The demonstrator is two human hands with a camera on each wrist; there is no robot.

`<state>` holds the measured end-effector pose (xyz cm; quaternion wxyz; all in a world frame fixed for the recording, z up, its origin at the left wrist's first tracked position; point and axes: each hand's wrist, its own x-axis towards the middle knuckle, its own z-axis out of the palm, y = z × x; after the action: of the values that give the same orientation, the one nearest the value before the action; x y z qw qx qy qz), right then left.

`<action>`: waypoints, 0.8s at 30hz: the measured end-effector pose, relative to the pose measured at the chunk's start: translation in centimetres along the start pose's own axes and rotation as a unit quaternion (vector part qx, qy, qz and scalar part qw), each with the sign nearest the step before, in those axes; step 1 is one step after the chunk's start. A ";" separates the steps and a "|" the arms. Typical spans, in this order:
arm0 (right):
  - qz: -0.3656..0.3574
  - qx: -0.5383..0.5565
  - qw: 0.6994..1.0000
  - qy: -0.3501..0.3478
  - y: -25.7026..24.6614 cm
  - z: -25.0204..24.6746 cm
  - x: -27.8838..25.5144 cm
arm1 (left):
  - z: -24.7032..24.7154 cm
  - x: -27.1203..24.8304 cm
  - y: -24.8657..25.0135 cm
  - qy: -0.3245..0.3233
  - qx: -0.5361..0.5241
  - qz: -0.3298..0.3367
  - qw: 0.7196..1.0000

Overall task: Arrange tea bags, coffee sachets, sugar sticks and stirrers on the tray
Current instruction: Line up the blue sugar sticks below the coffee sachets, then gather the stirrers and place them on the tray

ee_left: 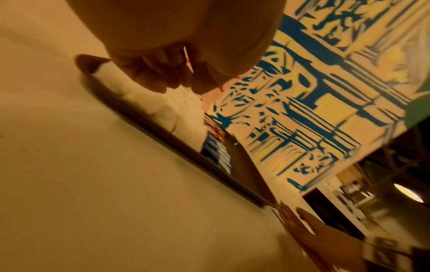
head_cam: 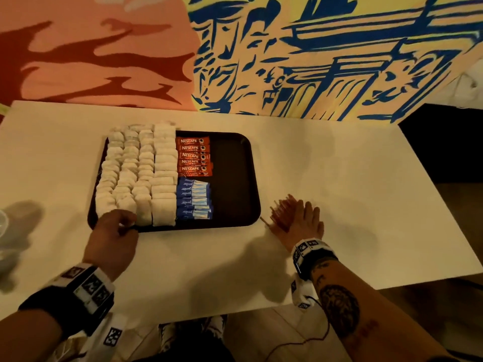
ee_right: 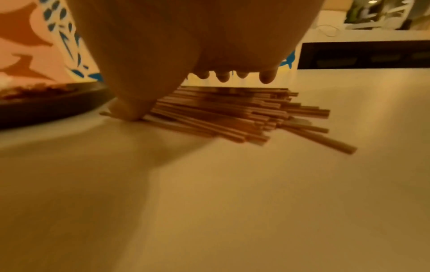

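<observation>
A dark brown tray (head_cam: 230, 178) lies left of centre on the white table. Rows of white tea bags (head_cam: 138, 173) fill its left half. Beside them lie red coffee sachets (head_cam: 193, 156), with blue sugar sticks (head_cam: 193, 199) nearer me. The tray's right strip is bare. My left hand (head_cam: 117, 226) sits at the tray's near-left corner, fingers loosely curled above the front tea bags (ee_left: 163, 104), and I see nothing in its grip. My right hand (head_cam: 305, 218) lies flat, fingers straight, over a loose pile of stirrers (head_cam: 281, 212) on the table right of the tray. Its thumb touches the table beside the pile (ee_right: 232, 114).
A clear plastic container (head_cam: 4, 223) shows at the far left edge. A painted wall runs directly behind the table. A dark cabinet (head_cam: 444, 142) stands past the table's right end. The table's near edge runs just under my forearms.
</observation>
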<state>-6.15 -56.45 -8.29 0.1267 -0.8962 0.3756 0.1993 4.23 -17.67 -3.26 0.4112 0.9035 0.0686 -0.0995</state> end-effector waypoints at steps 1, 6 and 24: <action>-0.012 -0.010 1.000 -0.007 0.2 0.2 0.5 | 0.7 -0.7 0.8 -0.014 0.002 0.022 1.000; -0.063 -0.016 0.996 0.054 0.3 1.3 0.8 | 4.1 -2.1 2.9 -0.084 0.007 0.066 0.994; -0.063 0.106 0.989 0.088 -1.1 -3.4 3.0 | 8.1 -3.1 7.6 -0.160 -0.062 0.099 0.980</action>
<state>-2.55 -58.90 -6.55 0.1996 -0.9138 0.3466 0.0709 1.77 -28.85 -2.17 0.4800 0.8509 -0.0818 -0.1974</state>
